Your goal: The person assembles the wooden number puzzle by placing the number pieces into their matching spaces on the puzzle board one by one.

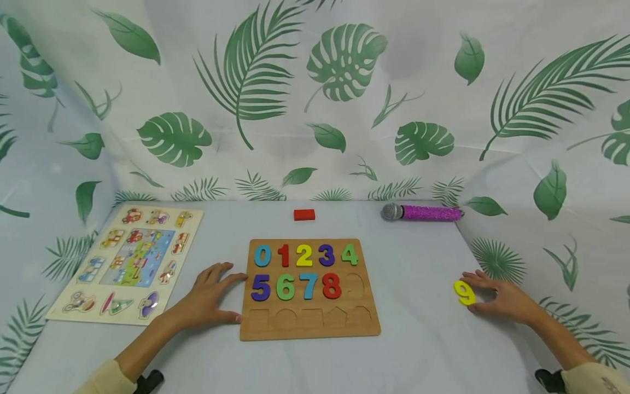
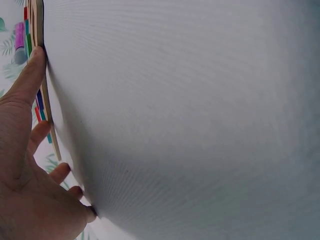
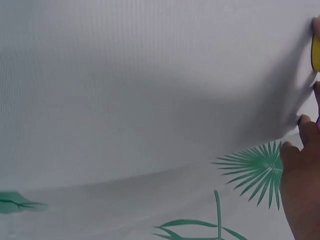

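A wooden number board (image 1: 310, 332) lies on the table, with the coloured numbers 0 to 8 in its two upper rows. Its recess at the end of the second row and the shape recesses of the bottom row hold no pieces. My left hand (image 1: 209, 298) touches the board's left edge with thumb and index finger, the other fingers spread; the left wrist view shows this contact too. Off to the right of the board, my right hand (image 1: 504, 300) pinches a yellow number 9 (image 1: 464, 293) between thumb and fingers. Only part of that number (image 3: 316, 54) shows in the right wrist view.
A picture puzzle board (image 1: 179, 268) with vehicles and toys lies at the left. Behind the number board is a small red block (image 1: 304, 214). A microphone with a glittery purple handle (image 1: 430, 213) lies at the back right. Leaf-patterned cloth (image 1: 364, 137) hangs behind the table.
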`<action>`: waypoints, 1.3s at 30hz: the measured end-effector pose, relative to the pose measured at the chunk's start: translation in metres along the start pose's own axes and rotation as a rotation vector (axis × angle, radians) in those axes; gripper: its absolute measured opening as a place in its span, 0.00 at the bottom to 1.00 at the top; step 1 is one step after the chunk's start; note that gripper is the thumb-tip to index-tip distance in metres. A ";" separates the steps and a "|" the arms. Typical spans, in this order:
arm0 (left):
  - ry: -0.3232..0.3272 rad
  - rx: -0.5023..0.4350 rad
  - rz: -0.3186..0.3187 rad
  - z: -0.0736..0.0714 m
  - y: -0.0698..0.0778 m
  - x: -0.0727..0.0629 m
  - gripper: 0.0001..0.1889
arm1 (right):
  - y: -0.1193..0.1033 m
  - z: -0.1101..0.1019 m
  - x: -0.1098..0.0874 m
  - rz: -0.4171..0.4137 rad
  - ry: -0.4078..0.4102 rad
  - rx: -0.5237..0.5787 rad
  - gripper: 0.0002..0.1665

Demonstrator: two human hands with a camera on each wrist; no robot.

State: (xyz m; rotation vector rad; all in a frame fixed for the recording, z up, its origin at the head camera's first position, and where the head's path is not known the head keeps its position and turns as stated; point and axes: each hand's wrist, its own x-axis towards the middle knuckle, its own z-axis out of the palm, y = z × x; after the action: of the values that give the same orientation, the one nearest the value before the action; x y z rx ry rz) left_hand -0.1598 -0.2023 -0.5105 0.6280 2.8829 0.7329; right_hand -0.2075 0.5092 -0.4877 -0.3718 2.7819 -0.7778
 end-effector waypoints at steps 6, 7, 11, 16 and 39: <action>-0.002 0.000 -0.011 0.001 -0.001 0.000 0.49 | -0.005 0.005 0.003 -0.024 0.087 -0.107 0.45; -0.002 0.001 -0.011 0.001 -0.001 0.000 0.49 | -0.007 0.007 0.004 -0.021 0.104 -0.139 0.46; -0.001 0.006 -0.013 0.001 -0.001 0.001 0.49 | -0.020 0.015 0.012 -0.033 0.155 -0.190 0.46; 0.000 0.010 -0.011 0.000 -0.002 0.001 0.49 | -0.047 0.034 0.028 -0.103 0.161 -0.151 0.42; -0.007 0.001 -0.009 -0.002 0.003 0.001 0.48 | -0.164 0.112 0.080 -0.376 0.123 0.043 0.38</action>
State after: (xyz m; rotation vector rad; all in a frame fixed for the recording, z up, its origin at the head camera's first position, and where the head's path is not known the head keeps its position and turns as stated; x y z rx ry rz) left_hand -0.1603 -0.2001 -0.5069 0.6163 2.8775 0.7266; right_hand -0.2216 0.2960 -0.5052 -0.8854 2.8386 -0.9676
